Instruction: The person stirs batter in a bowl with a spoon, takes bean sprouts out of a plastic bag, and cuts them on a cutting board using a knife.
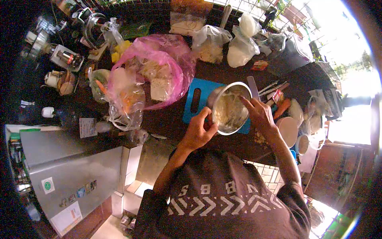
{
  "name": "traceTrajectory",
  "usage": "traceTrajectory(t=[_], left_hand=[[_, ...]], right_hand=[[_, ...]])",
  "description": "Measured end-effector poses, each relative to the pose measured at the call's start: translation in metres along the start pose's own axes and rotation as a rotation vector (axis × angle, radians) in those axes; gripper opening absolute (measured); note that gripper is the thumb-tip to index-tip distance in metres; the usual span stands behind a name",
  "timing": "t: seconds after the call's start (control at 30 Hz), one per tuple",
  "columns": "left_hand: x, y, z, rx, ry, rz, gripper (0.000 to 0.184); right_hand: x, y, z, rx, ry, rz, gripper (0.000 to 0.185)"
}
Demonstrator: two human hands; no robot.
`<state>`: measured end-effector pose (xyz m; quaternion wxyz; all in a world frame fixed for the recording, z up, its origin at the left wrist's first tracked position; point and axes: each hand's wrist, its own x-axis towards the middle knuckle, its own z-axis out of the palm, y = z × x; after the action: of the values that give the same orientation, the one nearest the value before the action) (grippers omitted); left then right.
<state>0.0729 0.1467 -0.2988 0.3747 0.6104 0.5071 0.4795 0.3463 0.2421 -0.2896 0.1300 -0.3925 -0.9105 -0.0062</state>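
A metal bowl (pixel 251 95) is tilted over a blue cutting board (pixel 188 107), its opening toward me. Pale, sticky mixture (pixel 228 110) coats its inside. My left hand (pixel 202 129) grips the bowl's near left rim, thumb and fingers pinched on it. On the right side, my right hand (pixel 260 115) reaches over the rim, with a finger extended at the mixture inside; whether it holds something small is hard to make out.
A pink plastic bag (pixel 184 59) with pale food lies left of the board. Clear bags (pixel 238 53) stand behind. Carrots (pixel 281 108), utensils and a round pinkish lid (pixel 287 131) are at the right. A grey refrigerator (pixel 79 167) stands lower left.
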Motion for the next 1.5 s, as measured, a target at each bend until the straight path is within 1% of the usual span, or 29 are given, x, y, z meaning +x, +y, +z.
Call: traceTrajectory(t=[0.03, 0.1, 0.17, 0.23, 0.27, 0.3, 0.37, 0.4, 0.43, 0.5, 0.53, 0.57, 0.6, 0.63, 0.67, 0.73, 0.77, 0.8, 0.9, 0.93, 0.97, 1.0, 1.07, 1.2, 1.23, 1.3, 1.33, 1.4, 1.5], left_hand=[[0.002, 0.001, 0.002, -0.050, 0.006, -0.018, 0.025], [0.002, 0.001, 0.004, -0.101, 0.009, -0.039, 0.025], [-0.001, -0.001, 0.009, -0.027, -0.016, 0.066, 0.024], [-0.004, -0.007, 0.015, -0.021, -0.030, 0.107, 0.024], [-0.007, -0.010, 0.018, -0.014, -0.042, 0.150, 0.024], [-0.007, -0.012, 0.018, -0.017, -0.050, 0.147, 0.024], [-0.004, -0.017, 0.011, -0.028, 0.033, 0.063, 0.024], [-0.004, -0.015, 0.006, -0.148, 0.035, -0.085, 0.023], [-0.003, -0.016, 0.004, -0.145, 0.038, -0.082, 0.023], [0.001, -0.027, -0.003, -0.098, 0.051, 0.029, 0.024], [0.003, -0.034, -0.006, -0.067, 0.049, 0.088, 0.025], [0.003, -0.037, -0.007, -0.060, 0.049, 0.086, 0.025], [0.002, -0.039, -0.007, -0.155, 0.058, 0.020, 0.026], [0.001, -0.042, -0.005, -0.253, 0.065, -0.046, 0.027], [0.002, -0.035, -0.007, -0.256, 0.057, -0.048, 0.027], [0.004, -0.021, -0.011, -0.458, 0.077, -0.218, 0.028], [0.004, -0.020, -0.012, -0.527, 0.086, -0.277, 0.029], [0.004, -0.028, -0.013, -0.333, 0.111, -0.193, 0.030], [0.009, -0.035, -0.015, -0.072, 0.138, -0.038, 0.033], [0.006, -0.031, -0.014, -0.274, 0.117, -0.179, 0.034], [0.007, -0.029, -0.015, -0.376, 0.103, -0.249, 0.035], [0.007, -0.026, -0.015, -0.476, 0.096, -0.321, 0.035], [0.006, -0.032, -0.016, -0.445, 0.060, -0.279, 0.036], [0.003, -0.036, -0.014, -0.415, 0.082, -0.244, 0.035], [0.002, -0.047, -0.011, -0.313, 0.108, -0.141, 0.035], [0.004, -0.042, -0.012, -0.212, 0.129, -0.037, 0.035], [0.001, -0.036, -0.012, -0.305, 0.116, -0.155, 0.034], [0.004, -0.025, -0.014, -0.398, 0.102, -0.270, 0.033], [0.005, -0.025, -0.013, -0.477, 0.080, -0.288, 0.032]], right_hand=[[-0.006, 0.002, 0.007, 0.002, -0.001, 0.001, 0.055], [-0.023, 0.000, 0.017, -0.044, -0.237, 0.153, 0.056], [-0.037, -0.005, 0.021, 0.116, -0.439, 0.415, 0.056], [-0.037, -0.031, 0.004, 0.154, -0.482, 0.252, 0.049], [-0.029, -0.041, -0.005, 0.322, -0.569, 0.387, 0.038], [-0.025, -0.047, -0.005, 0.325, -0.571, 0.396, 0.038], [-0.016, -0.057, -0.002, 0.720, -0.257, 0.357, 0.028], [-0.007, -0.063, -0.008, 0.925, -0.364, 0.594, 0.027], [-0.005, -0.064, -0.006, 0.926, -0.363, 0.589, 0.027], [0.000, -0.065, 0.000, 1.081, -0.329, 0.645, 0.028], [0.002, -0.066, -0.002, 1.087, -0.329, 0.637, 0.028], [0.001, -0.066, -0.007, 1.113, -0.252, 0.621, 0.029], [-0.001, -0.066, -0.010, 1.135, -0.173, 0.610, 0.029], [-0.004, -0.065, -0.009, 1.138, -0.171, 0.615, 0.029], [-0.006, -0.065, -0.011, 1.086, -0.121, 0.635, 0.028], [-0.007, -0.068, -0.018, 0.935, 0.019, 0.646, 0.025], [-0.005, -0.070, -0.032, 0.932, 0.016, 0.651, 0.025], [-0.002, -0.072, -0.048, 0.897, 0.004, 0.641, 0.026], [0.000, -0.068, -0.067, 0.743, -0.016, 0.543, 0.031], [0.002, -0.068, -0.069, 0.670, 0.058, 0.458, 0.032], [0.003, -0.069, -0.070, 0.596, 0.131, 0.374, 0.034], [0.004, -0.069, -0.069, 0.597, 0.131, 0.374, 0.034], [0.006, -0.071, -0.066, 0.601, 0.174, 0.308, 0.036], [0.010, -0.071, -0.078, 0.589, 0.128, 0.337, 0.038], [0.012, -0.073, -0.087, 0.588, 0.115, 0.352, 0.041], [0.015, -0.076, -0.090, 0.585, 0.103, 0.370, 0.046], [0.018, -0.077, -0.087, 0.593, 0.162, 0.347, 0.037], [0.019, -0.073, -0.079, 0.597, 0.223, 0.322, 0.034], [0.015, -0.057, -0.062, 0.469, 0.078, 0.200, 0.030]])
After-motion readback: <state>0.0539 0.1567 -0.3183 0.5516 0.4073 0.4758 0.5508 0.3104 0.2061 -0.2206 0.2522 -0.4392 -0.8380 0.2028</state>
